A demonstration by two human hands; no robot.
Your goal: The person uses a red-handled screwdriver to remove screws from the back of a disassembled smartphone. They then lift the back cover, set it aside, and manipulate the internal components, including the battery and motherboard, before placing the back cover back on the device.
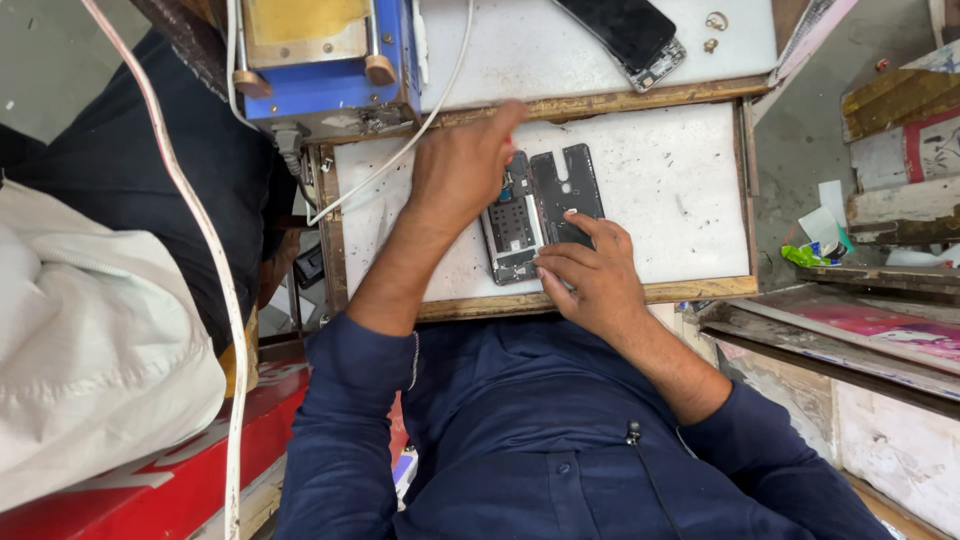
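Steadying opened phone (540,215) on bench (670,180): right hand (590,275) fingers pressing flat, nothing gripped; left hand (465,170) closed around red-tipped tool. Best kept pinned, worked gently.

Phone repair workshop: opened phone (540,215) on scuffed white tabletop (670,190) under the hands, blue heating machine (320,60) beyond them, another phone (630,35) nearby.
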